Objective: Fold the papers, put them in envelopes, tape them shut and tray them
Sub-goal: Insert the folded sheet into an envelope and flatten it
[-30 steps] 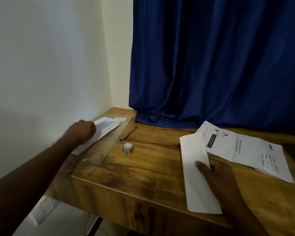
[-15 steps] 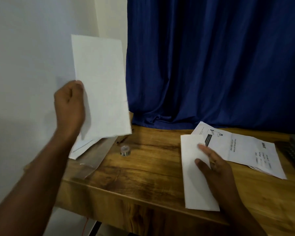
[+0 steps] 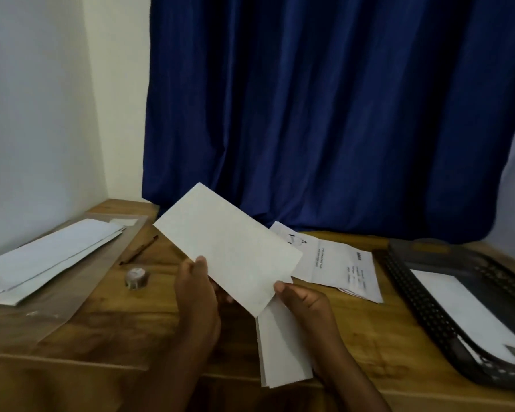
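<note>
- The left hand (image 3: 195,288) pinches the lower left edge of a white envelope (image 3: 228,252), thumb on the face turned to the camera, the other fingers hidden behind it. This holds the envelope clear of the bench (image 3: 167,328), tilted, probably so that it can be opened.
- The right hand (image 3: 305,304) has its thumb on the envelope's lower right corner; I judge that it steadies that corner. Its fingers curl behind, apparently also gripping the folded paper (image 3: 283,352), though the envelope hides the contact.
- The folded paper hangs below the right fingers, just under the envelope's lower edge, well placed to slide in next.
- Left of the left fingers, more envelopes (image 3: 51,260) lie in a clear sleeve, a ready supply.
- A tape roll (image 3: 136,278) and a pen (image 3: 139,249) lie just left of the left fingers, near for sealing.
- Beyond the right fingers lie printed sheets (image 3: 339,266), unfolded as yet.
- Far right of the right fingers, the dark tray (image 3: 405,281) already holds one white piece.
</note>
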Demonstrator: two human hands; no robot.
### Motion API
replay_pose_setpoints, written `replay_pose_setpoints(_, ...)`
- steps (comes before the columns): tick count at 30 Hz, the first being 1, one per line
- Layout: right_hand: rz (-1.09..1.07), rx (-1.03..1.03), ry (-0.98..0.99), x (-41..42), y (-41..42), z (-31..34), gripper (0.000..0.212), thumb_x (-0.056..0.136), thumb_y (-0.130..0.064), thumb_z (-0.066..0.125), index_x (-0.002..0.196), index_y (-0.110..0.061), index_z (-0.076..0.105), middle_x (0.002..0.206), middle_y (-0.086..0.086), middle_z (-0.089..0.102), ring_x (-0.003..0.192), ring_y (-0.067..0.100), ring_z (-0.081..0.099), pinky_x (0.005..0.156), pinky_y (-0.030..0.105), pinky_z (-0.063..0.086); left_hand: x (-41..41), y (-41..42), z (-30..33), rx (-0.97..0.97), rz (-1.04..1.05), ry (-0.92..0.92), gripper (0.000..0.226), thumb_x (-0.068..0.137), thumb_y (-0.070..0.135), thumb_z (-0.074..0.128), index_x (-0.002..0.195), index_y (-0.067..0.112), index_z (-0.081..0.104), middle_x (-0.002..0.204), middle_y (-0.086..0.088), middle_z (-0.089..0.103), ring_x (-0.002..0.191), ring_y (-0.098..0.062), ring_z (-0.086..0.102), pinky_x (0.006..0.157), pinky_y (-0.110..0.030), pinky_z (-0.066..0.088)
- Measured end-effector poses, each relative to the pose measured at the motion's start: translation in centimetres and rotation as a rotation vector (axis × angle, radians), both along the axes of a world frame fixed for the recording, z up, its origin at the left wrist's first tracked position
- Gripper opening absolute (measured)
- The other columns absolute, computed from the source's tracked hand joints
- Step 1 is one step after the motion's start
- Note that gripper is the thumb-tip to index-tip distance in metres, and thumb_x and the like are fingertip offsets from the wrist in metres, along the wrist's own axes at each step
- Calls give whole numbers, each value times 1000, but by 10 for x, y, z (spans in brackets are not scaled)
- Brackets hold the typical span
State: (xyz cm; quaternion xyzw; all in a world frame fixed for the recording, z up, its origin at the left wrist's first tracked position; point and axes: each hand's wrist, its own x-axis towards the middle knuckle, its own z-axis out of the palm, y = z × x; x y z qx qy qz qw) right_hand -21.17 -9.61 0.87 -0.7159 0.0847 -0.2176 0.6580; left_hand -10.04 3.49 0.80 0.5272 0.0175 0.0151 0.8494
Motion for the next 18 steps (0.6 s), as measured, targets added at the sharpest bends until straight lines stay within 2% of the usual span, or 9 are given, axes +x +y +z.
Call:
replay_pose_setpoints(2, -49, 20, 56, -3, -11, 1, 22, 90, -38, 69, 77, -25, 81, 83, 3, 79, 70, 14, 75, 58, 16, 53, -5, -3, -8, 22, -162, -8, 18, 105, 23, 51, 120, 16, 58, 93, -5, 68, 61, -12, 67, 49, -32, 53)
replay_pose_setpoints(4, -109, 27, 81, -7, -24, 3, 24, 93, -27, 69, 79, -11, 81, 84, 9, 79, 73, 20, 75, 59, 21, 56, -6, 5, -10, 96, -402, 16, 22, 103, 24, 56, 124, 18, 56, 101, -11, 73, 66, -16, 72, 51, -35, 55)
replay_pose_setpoints(6, -197, 29, 114, -9, -40, 0, 27, 93, -22, 70, 76, -1, 76, 83, 15, 77, 71, 25, 73, 60, 26, 56, -6, 21, -5, 314, -686, 51, 31, 99, 34, 62, 123, 15, 58, 101, -12, 76, 75, -29, 74, 51, -35, 55)
replay_pose_setpoints(8, -254, 50, 154, -14, -51, -1, 28, 92, -21, 70, 69, -7, 74, 81, 13, 77, 70, 23, 74, 59, 26, 56, -5, 40, 3, 598, -937, 59, 38, 93, 44, 65, 118, 16, 64, 102, -11, 77, 80, -33, 75, 51, -34, 55)
replay_pose_setpoints(9, -256, 64, 176, -15, -55, -2, 28, 92, -21, 71, 65, -13, 75, 81, 10, 78, 70, 22, 75, 58, 26, 57, -5, 47, 7, 698, -1001, 21, 32, 94, 44, 66, 115, 20, 68, 102, -10, 77, 81, -33, 75, 50, -32, 55)
replay_pose_setpoints(11, -216, 69, 217, -17, -58, -3, 30, 92, -22, 72, 62, -18, 75, 81, 9, 78, 70, 21, 76, 57, 25, 56, -5, 52, 11, 821, -959, -200, 12, 96, 39, 66, 104, 34, 73, 101, -1, 77, 80, -24, 75, 49, -28, 54)
replay_pose_setpoints(13, -181, 48, 251, -15, -57, -2, 25, 90, -27, 74, 67, -15, 77, 81, 10, 78, 71, 21, 76, 57, 23, 56, -3, 47, 11, 935, -785, -491, 15, 89, 42, 74, 104, 44, 71, 105, 13, 74, 88, -9, 72, 60, -24, 58)
replay_pose_setpoints(15, -171, 16, 259, -14, -55, -2, 26, 86, -31, 78, 74, -9, 77, 80, 10, 78, 70, 21, 76, 57, 21, 55, 1, 36, 11, 1045, -645, -700, 52, 75, 54, 83, 120, 53, 58, 120, 30, 62, 106, 6, 60, 81, -22, 56)
replay_pose_setpoints(18, -178, -1, 251, -13, -54, -3, 32, 83, -35, 80, 76, -4, 76, 78, 9, 78, 68, 21, 76, 56, 20, 55, 11, 15, 10, 1157, -750, -902, 96, 63, 70, 82, 137, 72, 20, 140, 54, 20, 129, 23, 26, 110, -20, 32)
